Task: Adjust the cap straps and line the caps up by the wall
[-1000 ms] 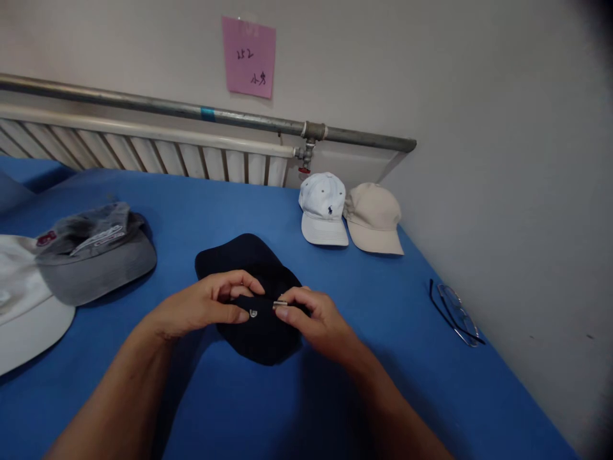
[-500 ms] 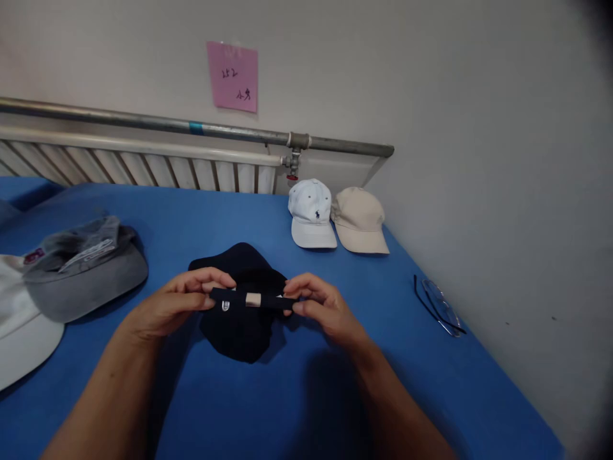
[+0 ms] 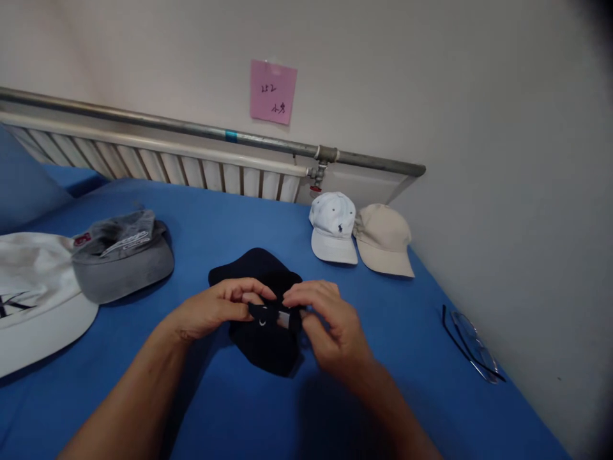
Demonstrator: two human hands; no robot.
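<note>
A dark navy cap (image 3: 265, 351) lies on the blue bed surface with its back strap toward me. My left hand (image 3: 218, 310) pinches the left end of that strap between thumb and fingers. On the other side, my right hand (image 3: 330, 322) is closed on the strap's right end. Between the hands show a light metal buckle (image 3: 283, 319) and a small ring-shaped fitting (image 3: 262, 322). Some of the strap is hidden behind my fingers.
To the left lie a grey cap (image 3: 127, 275) and a large white cap (image 3: 43, 326). A white cap (image 3: 334, 239) and a beige cap (image 3: 384, 246) sit near the wall. Eyeglasses (image 3: 472, 348) rest at the right edge. Behind runs a radiator (image 3: 191, 172) with a pipe (image 3: 163, 124).
The view has shifted left, so everything appears further right. My hands have come closer together, and the strap, stretched straight before, is now bunched between them.
</note>
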